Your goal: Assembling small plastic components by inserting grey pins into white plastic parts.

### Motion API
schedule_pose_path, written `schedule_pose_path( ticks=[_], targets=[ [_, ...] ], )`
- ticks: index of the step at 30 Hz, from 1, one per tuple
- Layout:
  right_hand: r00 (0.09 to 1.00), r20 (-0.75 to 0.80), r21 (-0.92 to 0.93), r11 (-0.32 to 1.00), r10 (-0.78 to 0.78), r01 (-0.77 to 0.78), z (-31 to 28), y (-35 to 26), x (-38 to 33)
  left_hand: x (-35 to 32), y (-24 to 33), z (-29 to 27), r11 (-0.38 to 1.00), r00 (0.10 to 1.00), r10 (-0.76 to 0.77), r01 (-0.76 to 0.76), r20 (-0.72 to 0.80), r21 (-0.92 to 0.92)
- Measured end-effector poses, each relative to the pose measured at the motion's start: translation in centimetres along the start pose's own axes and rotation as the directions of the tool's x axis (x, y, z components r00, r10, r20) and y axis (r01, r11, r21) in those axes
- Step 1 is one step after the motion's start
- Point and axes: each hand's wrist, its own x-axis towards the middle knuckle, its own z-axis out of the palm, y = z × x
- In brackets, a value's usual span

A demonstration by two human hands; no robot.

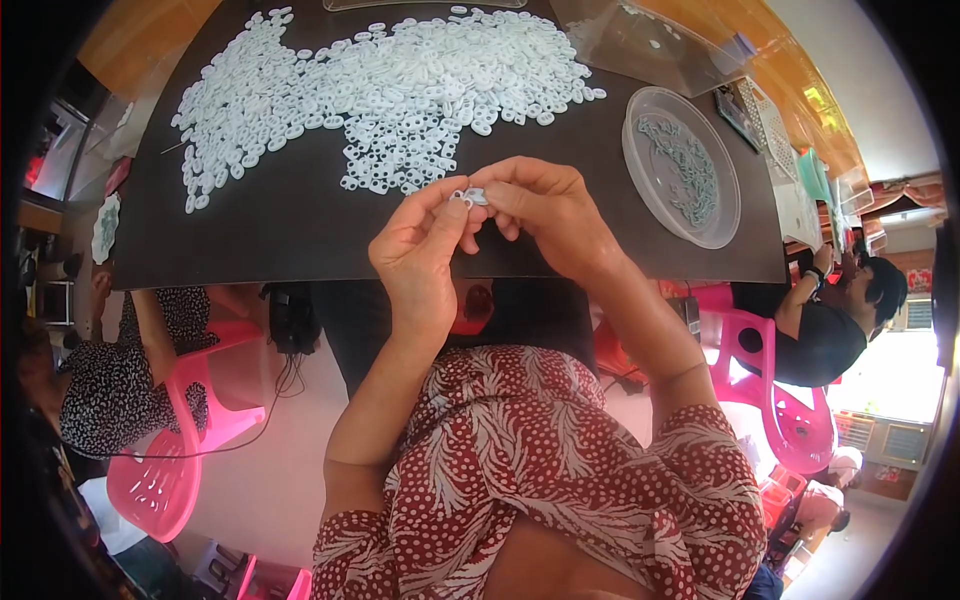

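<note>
Two hands pinch small white plastic rings (470,196) together, middle of the frame.
Left hand (420,255) and right hand (545,215) should grip tight over the dark table mat (280,230).

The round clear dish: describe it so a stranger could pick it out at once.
Start at the dark table under the wide spread of small white rings. To the right of that spread lies the round clear dish. It alone is see-through, and it holds a curl of pale green pieces.
</note>
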Motion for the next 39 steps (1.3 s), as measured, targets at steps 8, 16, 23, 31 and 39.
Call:
schedule_pose_path(
  ticks=[8,16,23,31,39],
  targets=[
    [0.989,-0.024,-0.028,0.989,-0.145,0.145,0.8,1.0,-0.5,-0.3,0.5,0.1,0.996,1.0,-0.026,0.027,0.01,-0.083],
    [0.974,-0.175,0.016,0.989,-0.144,0.149,1.2,1.3,-0.8,-1.2,0.2,0.0,0.99,0.995,-0.096,0.099,0.029,-0.102],
    [0.968,-0.154,-0.044,0.98,-0.197,0.192,1.1,1.2,-0.8,-1.3,0.7,-0.3,0.997,0.998,-0.06,0.061,-0.018,0.037],
    [0.972,-0.132,-0.104,0.977,-0.197,0.184,0.4,1.3,-0.8,-1.5,0.8,-0.1,0.971,0.997,-0.061,0.071,-0.052,0.228],
    [0.958,-0.14,-0.24,0.947,-0.251,0.213,0.7,1.6,-0.9,-1.8,0.3,-0.1,0.96,0.999,-0.03,0.04,-0.04,0.276]
  ],
)
